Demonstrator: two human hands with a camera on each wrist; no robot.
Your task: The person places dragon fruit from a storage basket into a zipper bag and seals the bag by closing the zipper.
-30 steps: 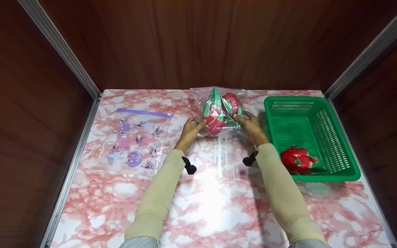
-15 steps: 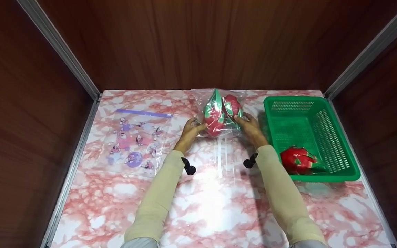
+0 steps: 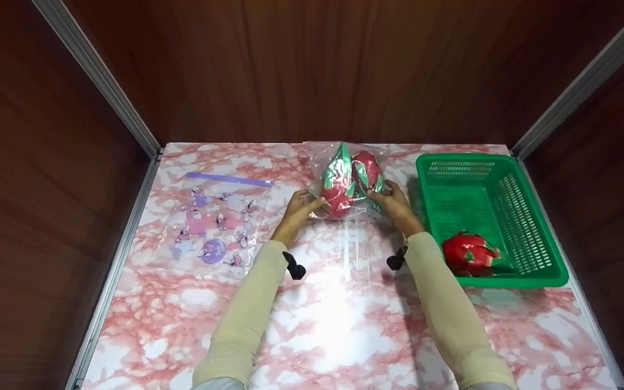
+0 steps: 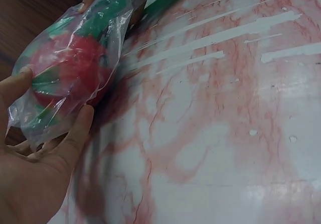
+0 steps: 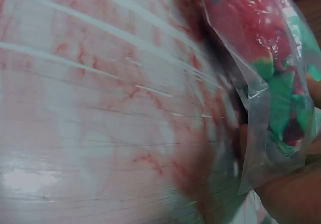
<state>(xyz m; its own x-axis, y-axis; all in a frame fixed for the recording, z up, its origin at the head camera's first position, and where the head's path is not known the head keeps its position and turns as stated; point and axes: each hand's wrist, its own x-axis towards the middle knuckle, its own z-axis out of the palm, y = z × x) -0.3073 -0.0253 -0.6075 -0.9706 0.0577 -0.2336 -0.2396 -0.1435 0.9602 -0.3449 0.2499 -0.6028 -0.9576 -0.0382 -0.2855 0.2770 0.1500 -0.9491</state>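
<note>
Two red-and-green dragon fruits lie side by side in a clear plastic bag (image 3: pixel 316 157) near the back of the table. The left fruit (image 3: pixel 338 187) points its green tip toward the back wall; the right fruit (image 3: pixel 365 165) leans against its neighbour. My left hand (image 3: pixel 296 214) grips the bag's near left corner, its thumb on the plastic over the red fruit (image 4: pixel 70 66) in the left wrist view. On the right side, my right hand (image 3: pixel 393 204) holds the bag, thumb on top. Its lower fingers are partly hidden behind the bag (image 5: pixel 257 133) in the right wrist view.
A printed zip bag (image 3: pixel 217 219) with a purple slider lies flat on the left. To the right stands a green basket (image 3: pixel 553 273) with one dragon fruit (image 3: pixel 469 253) in its near left corner. Wooden walls (image 3: pixel 312 70) enclose the marbled table (image 3: pixel 182 325).
Both hands have drawn the bag with its two dragon fruits slightly toward me. Their grip looks the same, and the basket and printed bag have stayed put.
</note>
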